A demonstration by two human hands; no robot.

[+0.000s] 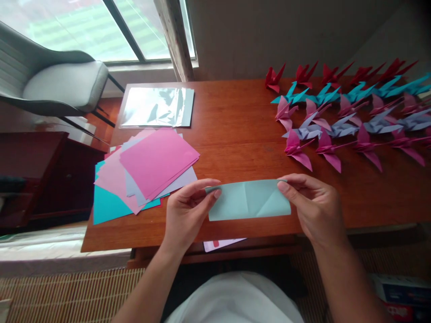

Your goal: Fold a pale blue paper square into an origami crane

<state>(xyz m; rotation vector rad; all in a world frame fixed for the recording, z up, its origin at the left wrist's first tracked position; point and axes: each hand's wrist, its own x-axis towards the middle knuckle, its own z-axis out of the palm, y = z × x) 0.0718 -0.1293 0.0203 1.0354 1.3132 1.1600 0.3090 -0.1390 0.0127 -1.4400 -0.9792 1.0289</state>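
**Over the brown table (232,125), a pale green paper (251,202)**

The left hand (184,213) pinches one top corner and the right hand (319,208) pinches the other, maybe to keep the creased paper straight. Paper birds (326,144) sit in rows by colour, perhaps to look tidy. Some are cut off on the right. The grip hides the paper's top corners, and I can't tell how many layers it has.

Washed-out window (97,31), dim wall (256,38)
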